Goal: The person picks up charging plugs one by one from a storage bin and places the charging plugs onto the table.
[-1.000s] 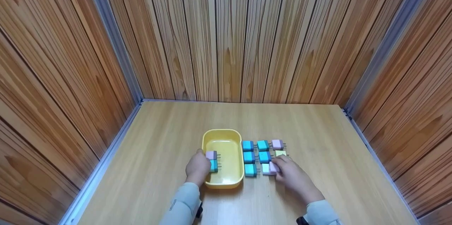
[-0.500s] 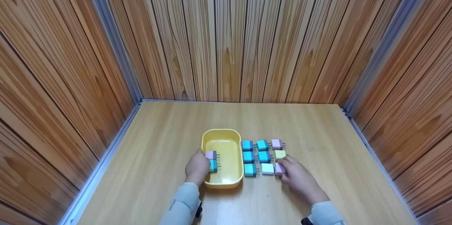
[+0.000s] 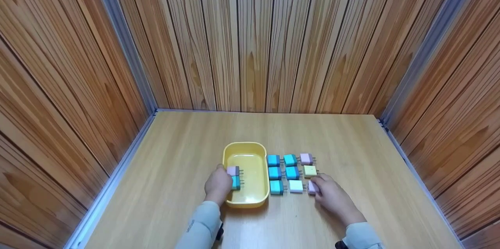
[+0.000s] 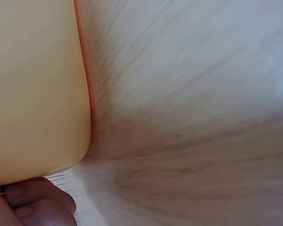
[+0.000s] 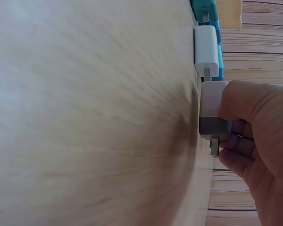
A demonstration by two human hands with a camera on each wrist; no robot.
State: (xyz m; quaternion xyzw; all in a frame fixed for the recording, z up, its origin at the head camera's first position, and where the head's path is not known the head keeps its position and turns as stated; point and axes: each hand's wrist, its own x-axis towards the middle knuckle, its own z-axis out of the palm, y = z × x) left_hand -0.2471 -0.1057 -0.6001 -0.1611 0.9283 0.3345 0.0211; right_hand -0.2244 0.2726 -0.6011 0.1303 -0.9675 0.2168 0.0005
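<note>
My left hand (image 3: 218, 185) grips the left wall of a yellow plastic tray (image 3: 250, 205); in the left wrist view its fingers curl at the tray's edge. Inside lie a lilac charger plug (image 3: 233, 171) and a teal charger plug (image 3: 236, 183), partly behind that hand. On the tabletop my right hand (image 3: 336, 196) pinches another lilac charger plug (image 5: 212, 100) at the near right end of a grid. A white charger plug (image 3: 295, 186) is just left of it, and a pale yellow charger plug (image 3: 310, 171) lies behind.
Right of the tray, several more plugs lie in rows, among them a blue charger plug (image 3: 274, 173), a teal charger plug (image 3: 276, 187) and a lilac one at the far right corner. Wood-panelled walls (image 3: 258, 42) enclose the wooden table (image 3: 183, 135) at the back and both sides.
My right hand has slid the lilac charger plug to the right, away from the white one, uncovering the pale yellow plug. The left hand and the tray have stayed put.
</note>
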